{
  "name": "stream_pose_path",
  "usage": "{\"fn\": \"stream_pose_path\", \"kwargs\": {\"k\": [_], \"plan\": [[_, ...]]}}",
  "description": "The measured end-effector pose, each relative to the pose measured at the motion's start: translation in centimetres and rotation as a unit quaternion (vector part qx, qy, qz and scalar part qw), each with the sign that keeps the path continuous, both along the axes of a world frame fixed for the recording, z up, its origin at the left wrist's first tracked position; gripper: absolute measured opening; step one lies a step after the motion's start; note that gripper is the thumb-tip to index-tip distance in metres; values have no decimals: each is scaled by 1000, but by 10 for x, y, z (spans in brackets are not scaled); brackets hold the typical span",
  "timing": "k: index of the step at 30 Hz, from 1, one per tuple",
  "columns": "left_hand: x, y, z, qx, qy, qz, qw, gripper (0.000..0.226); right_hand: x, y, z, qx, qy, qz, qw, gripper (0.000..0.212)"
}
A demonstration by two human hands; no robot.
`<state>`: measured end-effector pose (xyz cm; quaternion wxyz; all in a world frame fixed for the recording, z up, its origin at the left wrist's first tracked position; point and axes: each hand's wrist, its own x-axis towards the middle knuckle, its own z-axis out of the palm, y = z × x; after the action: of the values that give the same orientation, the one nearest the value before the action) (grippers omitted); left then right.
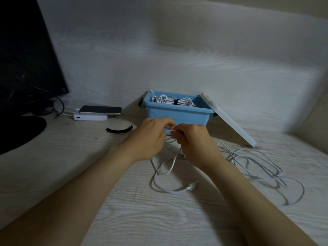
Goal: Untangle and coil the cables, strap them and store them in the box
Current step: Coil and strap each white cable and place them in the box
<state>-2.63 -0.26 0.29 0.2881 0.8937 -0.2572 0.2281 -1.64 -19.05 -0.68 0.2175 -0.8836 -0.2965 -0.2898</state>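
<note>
Head camera, looking down: we see two bare forearms reaching over a pale wood-grain worktop (pixel 124 219). Our left hand (pixel 152 133) and right hand (pixel 192 141) meet near the middle of the worktop, just in front of a blue rectangular plastic box (pixel 177 113). The fingers (pixel 166 123) of both hands are curled and pinch a thin white cable (pixel 177 190) between them; the finer detail of the grip is blurred. From the hands the cable drops in loops onto the worktop and ends in a white plug (pixel 192 185) lying nearer to us.

The box stands open towards the far edge of the worktop, close to the wall. Inside it lies a bundle of white cables (pixel 166 100), bound at its middle by a black strap (pixel 175 102). A flat white lid (pixel 229 121) leans tilted against the box's right side, its lower end on the worktop.

To the right of the hands a second loose white cable (pixel 257 162) sprawls in tangled loops towards the right edge. To the left of the box a spare curved black band (pixel 120 130) lies on the worktop. Further left, towards the far left corner, a dark phone (pixel 100 110) rests on a white power bank (pixel 90 118), near the round foot (pixel 21 128) of a dark monitor (pixel 26 59).
</note>
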Motion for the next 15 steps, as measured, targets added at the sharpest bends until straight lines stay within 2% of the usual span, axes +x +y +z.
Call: {"fn": "stream_pose_path", "kwargs": {"k": [3, 5, 8, 10, 12, 15], "plan": [[-4, -7, -1, -19, 59, -46, 997, 39, -1, 2, 1, -40, 1, 38, 998, 20], [-6, -8, 1, -64, 113, -65, 989, 38, -2, 3, 3, -42, -14, 49, 998, 22], [-6, -11, 4, -157, 217, -85, 960, 29, -7, 7, 5, 44, -30, 40, 998, 23], [-7, -13, 7, -223, 286, -115, 925, 27, -11, 7, 9, 145, -11, 9, 989, 25], [-9, -14, 9, -303, 337, -171, 875, 30, -12, 4, 12, 214, -11, -6, 977, 17], [-6, -15, 8, -387, 384, -204, 813, 28, -11, 1, 14, 223, -51, 0, 974, 9]]}}
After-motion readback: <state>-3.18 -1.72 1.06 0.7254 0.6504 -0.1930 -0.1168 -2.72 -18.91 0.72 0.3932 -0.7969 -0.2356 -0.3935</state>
